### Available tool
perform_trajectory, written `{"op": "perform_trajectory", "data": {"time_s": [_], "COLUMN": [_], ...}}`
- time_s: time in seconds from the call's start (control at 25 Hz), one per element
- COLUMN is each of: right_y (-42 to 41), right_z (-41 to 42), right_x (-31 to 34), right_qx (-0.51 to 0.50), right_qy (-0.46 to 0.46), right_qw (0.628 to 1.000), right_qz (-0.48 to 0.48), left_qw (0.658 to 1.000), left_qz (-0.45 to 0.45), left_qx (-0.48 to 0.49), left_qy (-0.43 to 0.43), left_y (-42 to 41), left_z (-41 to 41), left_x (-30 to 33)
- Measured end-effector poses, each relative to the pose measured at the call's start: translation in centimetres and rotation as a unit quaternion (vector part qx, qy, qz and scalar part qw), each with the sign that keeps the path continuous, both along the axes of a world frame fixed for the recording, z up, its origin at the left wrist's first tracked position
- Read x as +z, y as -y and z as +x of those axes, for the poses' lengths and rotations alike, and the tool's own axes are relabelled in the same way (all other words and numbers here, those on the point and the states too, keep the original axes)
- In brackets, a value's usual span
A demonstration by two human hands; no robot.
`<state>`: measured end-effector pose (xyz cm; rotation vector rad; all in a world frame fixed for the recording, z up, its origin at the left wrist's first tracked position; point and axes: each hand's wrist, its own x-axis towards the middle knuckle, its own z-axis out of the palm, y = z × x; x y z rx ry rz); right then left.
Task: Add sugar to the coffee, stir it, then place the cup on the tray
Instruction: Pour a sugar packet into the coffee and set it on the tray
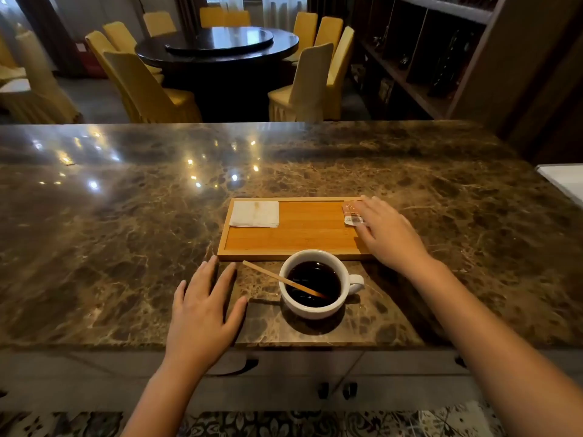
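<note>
Marble counter point(126, 216), cup point(315, 307) beside tray point(293, 244) edge

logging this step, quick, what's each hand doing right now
Left hand: open, flat on counter, holding nothing.
Right hand: open, fingers on sugar packet, not gripping.

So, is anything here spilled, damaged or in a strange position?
Nothing is spilled. The white napkin on the tray has a faint brownish stain. The stirrer leans in the cup, jutting over the rim.
</note>
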<state>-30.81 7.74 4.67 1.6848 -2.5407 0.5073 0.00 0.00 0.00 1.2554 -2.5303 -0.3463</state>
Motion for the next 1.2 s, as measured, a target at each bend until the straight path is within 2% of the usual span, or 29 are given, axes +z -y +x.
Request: {"op": "perform_trajectory", "data": {"time_s": [0.2, 0.4, 0.68, 0.8, 1.0, 1.2], "right_y": [1.0, 0.5, 0.6, 0.7, 1.1, 0.4], "right_z": [0.0, 0.0, -0.7, -0.8, -1.4, -1.8], "right_x": [-2.0, -1.8, -0.7, -1.0, -1.4, -1.6], "right_qx": [0.011, 0.014, -0.005, -0.054, -0.116, -0.125], "right_qy": [-0.011, -0.009, 0.095, 0.122, 0.173, 0.224], "right_qw": [0.999, 1.0, 0.994, 0.989, 0.978, 0.962], "right_qz": [0.046, -0.026, -0.052, -0.061, -0.025, -0.095], "left_qw": [0.999, 0.999, 0.999, 0.999, 0.999, 0.999], "left_qz": [-0.023, -0.026, -0.02, -0.02, -0.023, -0.023], "left_qx": [0.015, 0.02, 0.022, 0.022, 0.023, 0.022], "left_qy": [0.021, 0.022, 0.022, 0.019, 0.018, 0.02], "left_y": [0.3, 0.1, 0.1, 0.0, 0.1, 0.2], "left_z": [0.0, 0.0, -0.1, -0.2, 0.0, 0.0], "left_x": [-0.4, -0.4, -0.3, -0.2, -0.3, -0.4]}}
